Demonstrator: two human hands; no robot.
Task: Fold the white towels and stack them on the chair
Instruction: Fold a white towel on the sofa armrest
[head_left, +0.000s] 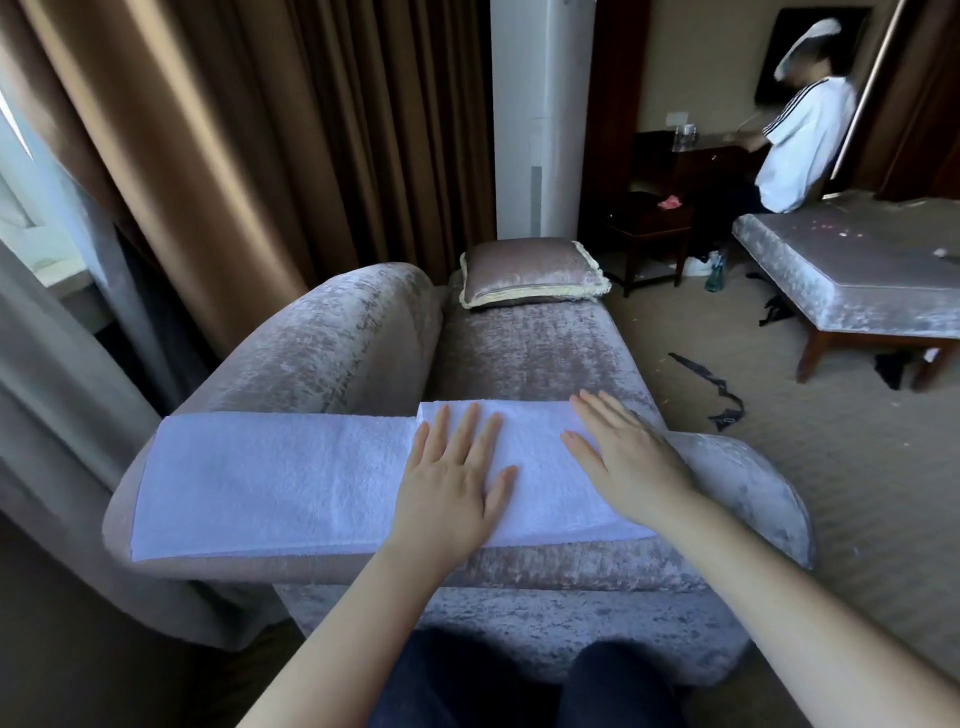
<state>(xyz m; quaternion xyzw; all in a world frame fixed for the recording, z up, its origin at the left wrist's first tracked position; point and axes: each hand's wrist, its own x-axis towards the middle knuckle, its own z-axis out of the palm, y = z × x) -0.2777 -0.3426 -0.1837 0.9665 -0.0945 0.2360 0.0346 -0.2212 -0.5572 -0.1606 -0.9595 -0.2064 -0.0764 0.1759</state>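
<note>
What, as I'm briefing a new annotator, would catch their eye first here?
A long white towel lies across the near end of the velvet chaise, its right part folded over. The left hand and right hand lie flat on that doubled part. Farther off, a fringed cushion sits at the chaise's far end.

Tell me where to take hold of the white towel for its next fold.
Probably the single-layer left end of the white towel, pinched at its two corners, coming from the left. The right part is already doubled and pinned flat under the left hand and right hand, while that end lies free on the chair.
</note>
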